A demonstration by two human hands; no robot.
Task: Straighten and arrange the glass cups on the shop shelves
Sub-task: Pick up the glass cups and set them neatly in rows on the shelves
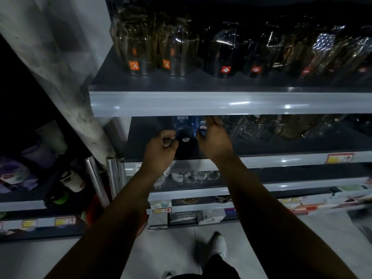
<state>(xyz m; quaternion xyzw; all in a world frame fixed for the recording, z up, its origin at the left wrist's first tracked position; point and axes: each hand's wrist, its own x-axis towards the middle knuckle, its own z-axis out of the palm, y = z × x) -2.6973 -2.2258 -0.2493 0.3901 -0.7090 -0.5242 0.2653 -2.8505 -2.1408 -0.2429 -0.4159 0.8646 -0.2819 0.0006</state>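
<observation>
Your white shoe (218, 244) stands on grey tiles as both arms reach into the second shelf (261, 161), whose edge bears a yellow-and-red price tag (339, 158), print unreadable. Your left hand (160, 148) curls its fingers on a dark cup (184, 137) with a round white sticker. Your right hand (216, 137) wraps a blue glass cup (190, 125), seemingly upright. Above, wrapped glasses (136, 47) carry orange stickers.
</observation>
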